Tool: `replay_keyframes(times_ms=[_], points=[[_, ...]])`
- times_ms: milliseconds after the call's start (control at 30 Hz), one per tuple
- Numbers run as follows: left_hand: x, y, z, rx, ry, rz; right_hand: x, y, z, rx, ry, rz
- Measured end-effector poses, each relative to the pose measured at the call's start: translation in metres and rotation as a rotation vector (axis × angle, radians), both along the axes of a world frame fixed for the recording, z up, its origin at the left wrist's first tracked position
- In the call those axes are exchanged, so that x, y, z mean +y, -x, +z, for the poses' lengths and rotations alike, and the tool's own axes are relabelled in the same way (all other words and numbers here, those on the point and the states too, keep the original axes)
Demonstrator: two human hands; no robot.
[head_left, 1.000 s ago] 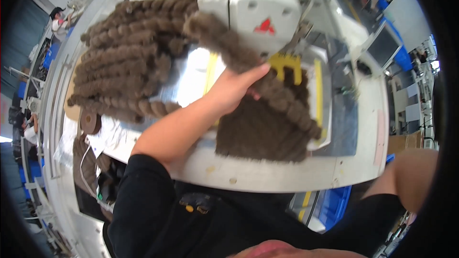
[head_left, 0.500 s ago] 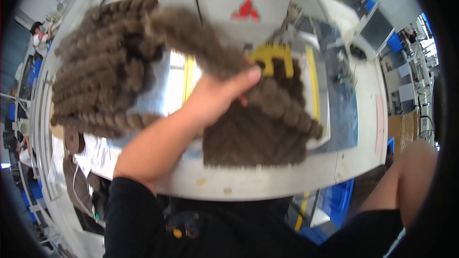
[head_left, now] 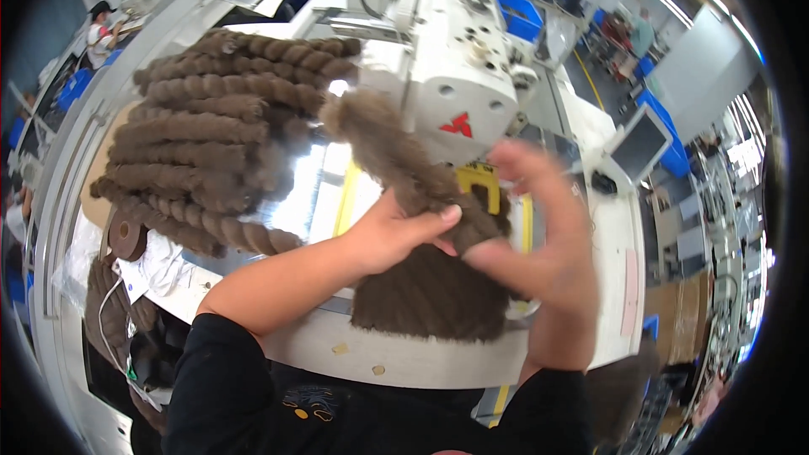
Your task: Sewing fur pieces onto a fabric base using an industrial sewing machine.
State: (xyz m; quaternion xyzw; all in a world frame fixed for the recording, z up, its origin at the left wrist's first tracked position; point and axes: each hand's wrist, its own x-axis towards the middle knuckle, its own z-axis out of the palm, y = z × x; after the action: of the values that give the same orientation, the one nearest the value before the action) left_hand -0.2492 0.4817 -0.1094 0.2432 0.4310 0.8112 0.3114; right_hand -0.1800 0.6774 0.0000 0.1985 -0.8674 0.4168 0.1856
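A long brown plush strip (head_left: 379, 139) slants across the middle in the air, and my left hand (head_left: 392, 236) is closed round it, thumb on top. My right hand (head_left: 552, 257) is at the strip's lower right end, its thumb against or very close to the plush. That hand is blurred, with its fingers spread upward away from the thumb. Below both hands, a brown ribbed plush panel (head_left: 430, 299) lies on the worktable, partly covered by the strip. Just behind the strip is a yellow notched plate (head_left: 482, 184) under the white sewing machine head (head_left: 459, 97).
Several thick brown plush strips (head_left: 190, 147) are heaped on the table's left side. A brown roll (head_left: 127, 236) and white plastic (head_left: 164, 270) sit at the near left edge. At the right stands a screen (head_left: 639, 145); a cardboard box (head_left: 681, 316) is beyond the table edge.
My right hand has come up from beside my right leg to the strip's right end. My left hand still holds the strip. The whole view has shifted, showing more of the machine.
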Motion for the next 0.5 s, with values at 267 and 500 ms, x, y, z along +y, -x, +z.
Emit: replay_keyframes(times_ms=[267,500], points=[[-0.018,0.023,0.013,0.26,-0.074,0.259,0.029,0.009,-0.036,-0.474,-0.042,0.049],[-0.042,0.023,0.047,0.292,-0.136,0.29,0.043,0.014,-0.059,-0.981,0.157,0.515]])
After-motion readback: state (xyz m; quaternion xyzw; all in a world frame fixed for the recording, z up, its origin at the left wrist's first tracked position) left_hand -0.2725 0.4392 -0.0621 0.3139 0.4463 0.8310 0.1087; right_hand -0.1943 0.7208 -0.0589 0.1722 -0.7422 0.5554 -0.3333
